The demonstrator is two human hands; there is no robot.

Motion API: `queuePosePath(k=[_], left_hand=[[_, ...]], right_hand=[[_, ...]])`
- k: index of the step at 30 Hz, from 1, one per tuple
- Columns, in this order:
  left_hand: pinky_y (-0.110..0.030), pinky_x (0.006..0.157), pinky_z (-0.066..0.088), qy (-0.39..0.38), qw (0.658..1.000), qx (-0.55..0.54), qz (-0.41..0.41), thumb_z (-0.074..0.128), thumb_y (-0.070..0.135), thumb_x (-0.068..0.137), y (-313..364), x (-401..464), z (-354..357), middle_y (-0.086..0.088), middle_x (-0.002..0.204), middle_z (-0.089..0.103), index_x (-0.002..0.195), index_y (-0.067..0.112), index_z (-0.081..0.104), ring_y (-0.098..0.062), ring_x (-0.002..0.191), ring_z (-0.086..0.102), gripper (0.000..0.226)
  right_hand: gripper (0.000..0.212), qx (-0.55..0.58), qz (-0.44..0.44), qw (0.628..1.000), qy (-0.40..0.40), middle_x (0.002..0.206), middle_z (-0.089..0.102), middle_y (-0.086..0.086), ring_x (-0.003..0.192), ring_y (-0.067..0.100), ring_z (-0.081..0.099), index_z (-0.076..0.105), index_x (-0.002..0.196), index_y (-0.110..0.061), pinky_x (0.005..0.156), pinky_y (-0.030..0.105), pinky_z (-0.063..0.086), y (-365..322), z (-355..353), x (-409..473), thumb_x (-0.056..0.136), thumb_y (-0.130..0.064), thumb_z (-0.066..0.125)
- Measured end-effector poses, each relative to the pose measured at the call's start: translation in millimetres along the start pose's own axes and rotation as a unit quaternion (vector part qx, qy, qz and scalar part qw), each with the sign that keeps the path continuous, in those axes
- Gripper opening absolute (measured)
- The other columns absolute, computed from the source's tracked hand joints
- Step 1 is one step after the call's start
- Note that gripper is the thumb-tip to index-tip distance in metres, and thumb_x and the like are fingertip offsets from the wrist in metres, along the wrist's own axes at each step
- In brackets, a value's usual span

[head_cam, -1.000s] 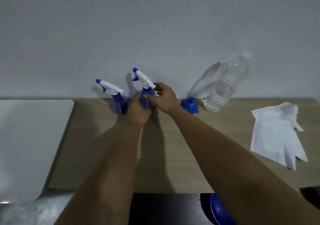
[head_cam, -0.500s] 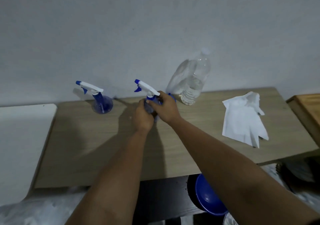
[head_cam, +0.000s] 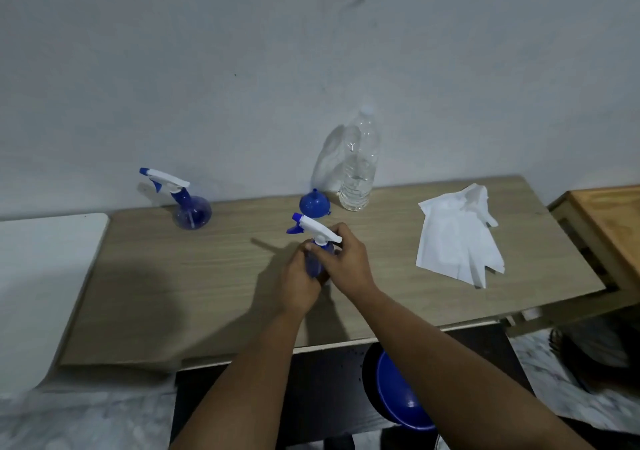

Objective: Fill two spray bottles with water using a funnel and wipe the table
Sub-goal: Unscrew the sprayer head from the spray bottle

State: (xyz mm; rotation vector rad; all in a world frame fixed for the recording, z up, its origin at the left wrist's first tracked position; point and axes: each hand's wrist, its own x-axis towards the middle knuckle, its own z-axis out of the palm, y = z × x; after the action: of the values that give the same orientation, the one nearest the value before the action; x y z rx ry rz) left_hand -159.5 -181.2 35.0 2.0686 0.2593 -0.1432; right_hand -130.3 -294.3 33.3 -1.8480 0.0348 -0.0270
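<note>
1. Your left hand [head_cam: 298, 281] wraps the blue body of the near sprayer [head_cam: 317, 241], fingers curled round it, at the middle of the table [head_cam: 207, 293].
2. Your right hand [head_cam: 346, 259] grips the same sprayer at the neck, just under its white head, fingers curled round the collar. The head is still on, nozzle pointing left.
3. The far sprayer [head_cam: 188, 203] stands upright at the back left of the table, well apart from your hands, head on.
4. The funnel [head_cam: 313, 203] sits mouth down near the wall, just behind the near sprayer.
5. The water bottle [head_cam: 358, 169] stands upright just right of the funnel, partly full.
6. The cloth [head_cam: 457, 238] lies crumpled flat on the right side of the table.
7. A blue bowl [head_cam: 398, 397] shows below the table's front edge.
</note>
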Motion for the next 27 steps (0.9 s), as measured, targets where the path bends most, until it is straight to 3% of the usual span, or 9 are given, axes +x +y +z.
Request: queuePosePath(k=[4, 8, 10, 14, 16, 18, 21, 25, 27], left_hand=[[-0.036, 0.083, 0.054, -0.018, 1.000, 0.018, -0.001, 0.077, 0.019, 0.076, 0.6, -1.5, -3.1, 0.013, 0.109, 0.064, 0.125, 0.030, 0.052, -0.015, 0.099, 0.065, 0.056], [-0.046, 0.083, 0.058, -0.023, 1.000, 0.003, -0.005, 0.073, 0.030, 0.074, -5.8, 2.9, -1.8, 0.014, 0.110, 0.069, 0.114, 0.041, 0.051, -0.015, 0.099, 0.069, 0.047], [-0.043, 0.086, 0.057, -0.030, 0.999, 0.012, 0.002, 0.077, 0.026, 0.078, -7.6, 4.3, -2.0, 0.016, 0.111, 0.068, 0.118, 0.038, 0.051, -0.013, 0.100, 0.068, 0.049], [-0.039, 0.087, 0.056, -0.039, 0.999, 0.022, 0.002, 0.080, 0.024, 0.077, -8.9, 9.0, -3.8, 0.012, 0.112, 0.069, 0.124, 0.030, 0.054, -0.012, 0.100, 0.067, 0.054], [-0.038, 0.087, 0.056, -0.053, 0.998, 0.028, -0.003, 0.078, 0.021, 0.079, -8.0, 10.4, -4.3, 0.012, 0.107, 0.069, 0.119, 0.027, 0.057, -0.012, 0.097, 0.067, 0.046], [-0.042, 0.086, 0.057, -0.059, 0.997, 0.047, -0.001, 0.075, 0.019, 0.080, -9.6, 11.8, -4.1, 0.006, 0.102, 0.071, 0.111, 0.025, 0.061, -0.019, 0.094, 0.069, 0.035], [-0.046, 0.089, 0.055, -0.061, 0.997, 0.045, -0.008, 0.069, 0.019, 0.083, -12.2, 12.4, -2.8, -0.005, 0.105, 0.071, 0.109, 0.021, 0.062, -0.028, 0.101, 0.067, 0.027], [-0.026, 0.076, 0.045, -0.059, 0.996, 0.069, 0.005, 0.063, 0.007, 0.092, -13.1, 11.6, -5.5, 0.005, 0.096, 0.059, 0.115, 0.015, 0.062, -0.016, 0.095, 0.061, 0.025], [-0.020, 0.071, 0.042, -0.065, 0.996, 0.063, 0.007, 0.060, 0.000, 0.092, -13.4, 11.7, -6.4, 0.007, 0.092, 0.058, 0.110, 0.017, 0.062, -0.013, 0.090, 0.058, 0.025]], right_hand=[[0.024, 0.032, 0.002, 0.999, 0.006, 0.080, 0.069, -0.005, 0.073, 0.013, 0.063, 0.064, 0.093, -0.011, 0.072, 0.045, 0.056, 4.3, 1.0, -3.0, 0.085, -0.018, 0.085], [0.026, 0.038, 0.011, 0.998, -0.042, 0.099, 0.077, -0.003, 0.093, 0.011, 0.072, 0.073, 0.115, -0.012, 0.082, 0.035, 0.058, 7.3, -6.8, 0.6, 0.090, -0.015, 0.080], [0.028, 0.035, 0.019, 0.998, -0.058, 0.102, 0.077, -0.003, 0.098, 0.015, 0.073, 0.072, 0.116, -0.013, 0.085, 0.036, 0.059, 5.5, -11.6, 2.2, 0.089, -0.016, 0.081], [0.033, 0.062, 0.023, 0.998, -0.014, 0.097, 0.072, 0.001, 0.089, 0.014, 0.069, 0.064, 0.104, -0.008, 0.078, 0.032, 0.057, -1.7, -6.9, -1.6, 0.081, -0.013, 0.087], [0.027, 0.060, 0.027, 0.998, -0.021, 0.094, 0.073, -0.002, 0.087, 0.010, 0.069, 0.068, 0.105, -0.007, 0.076, 0.028, 0.055, -2.3, -2.7, -1.1, 0.081, -0.010, 0.080], [0.034, 0.055, 0.031, 0.997, -0.037, 0.099, 0.077, -0.002, 0.093, 0.011, 0.072, 0.072, 0.111, -0.011, 0.080, 0.027, 0.056, -3.0, -0.8, -0.4, 0.077, -0.018, 0.073], [0.036, 0.064, 0.022, 0.998, -0.019, 0.099, 0.075, 0.001, 0.093, 0.010, 0.070, 0.066, 0.106, -0.015, 0.080, 0.024, 0.056, -4.1, -0.8, -1.2, 0.074, -0.025, 0.077], [0.025, 0.062, 0.031, 0.997, -0.035, 0.099, 0.075, -0.001, 0.090, 0.007, 0.070, 0.069, 0.106, -0.014, 0.080, 0.022, 0.053, -6.1, -1.7, 0.7, 0.084, -0.005, 0.076], [0.028, 0.059, 0.030, 0.997, -0.037, 0.100, 0.075, -0.002, 0.092, 0.007, 0.070, 0.068, 0.107, -0.017, 0.080, 0.021, 0.054, -7.2, -2.9, 0.0, 0.084, -0.005, 0.078]])
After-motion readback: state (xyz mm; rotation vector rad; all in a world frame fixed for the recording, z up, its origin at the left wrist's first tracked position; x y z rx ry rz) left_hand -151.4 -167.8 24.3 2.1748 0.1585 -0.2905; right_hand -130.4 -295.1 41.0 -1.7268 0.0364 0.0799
